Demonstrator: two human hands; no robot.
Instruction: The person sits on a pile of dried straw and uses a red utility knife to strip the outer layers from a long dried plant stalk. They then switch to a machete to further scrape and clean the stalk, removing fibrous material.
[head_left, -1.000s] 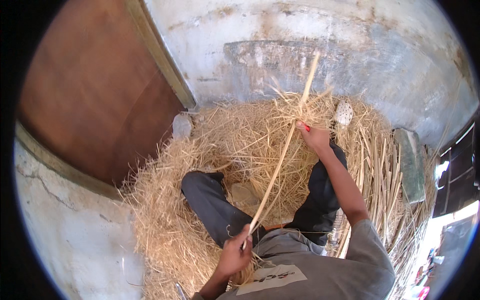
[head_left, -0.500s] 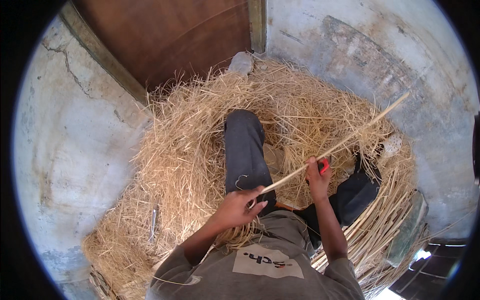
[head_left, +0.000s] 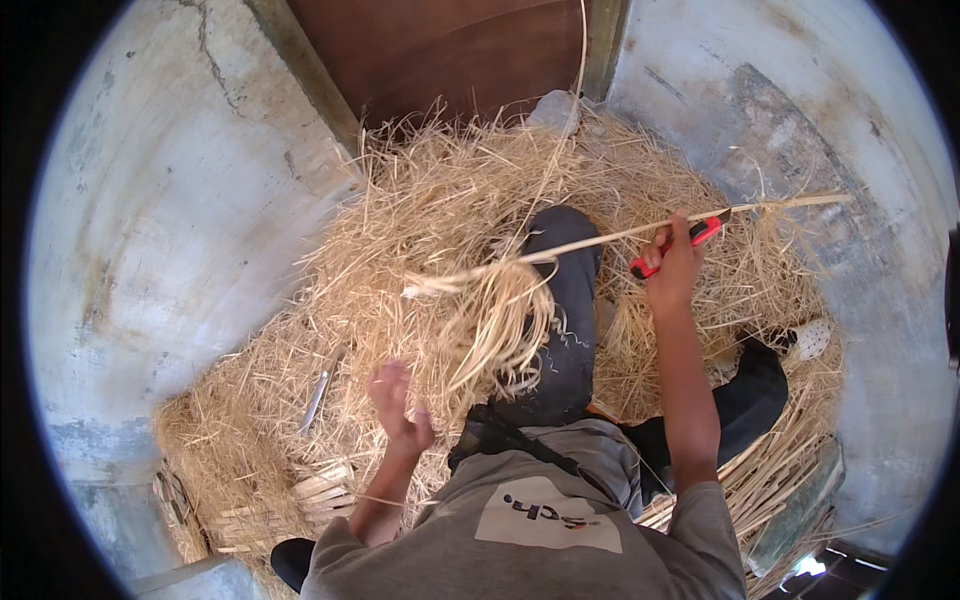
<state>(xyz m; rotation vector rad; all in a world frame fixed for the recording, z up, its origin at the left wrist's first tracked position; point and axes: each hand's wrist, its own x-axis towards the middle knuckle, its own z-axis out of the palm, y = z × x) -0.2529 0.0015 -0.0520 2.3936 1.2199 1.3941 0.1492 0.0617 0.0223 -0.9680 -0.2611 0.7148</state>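
Observation:
My right hand [head_left: 674,268] is closed around a red and black utility knife [head_left: 703,231], its short blade against a long pale cane [head_left: 600,241]. The cane runs across from the right, over my raised knee, to a frayed left end. Below that end, a bunch of thin curled strips [head_left: 505,335] hangs in front of the dark trouser leg. My left hand [head_left: 400,410], somewhat blurred, is off the cane with its fingers apart and nothing visible in it.
Loose straw-like shavings [head_left: 430,220] heap all around my legs. A metal blade-like tool [head_left: 316,400] lies on them at left. Split canes [head_left: 780,440] are stacked at right, and flat slats [head_left: 325,495] at lower left. Walls and a brown door [head_left: 450,50] enclose the spot.
My left hand has let go of the cane and moved down and left. My right hand has risen with the knife and cane. The curled strips now hang over the knee.

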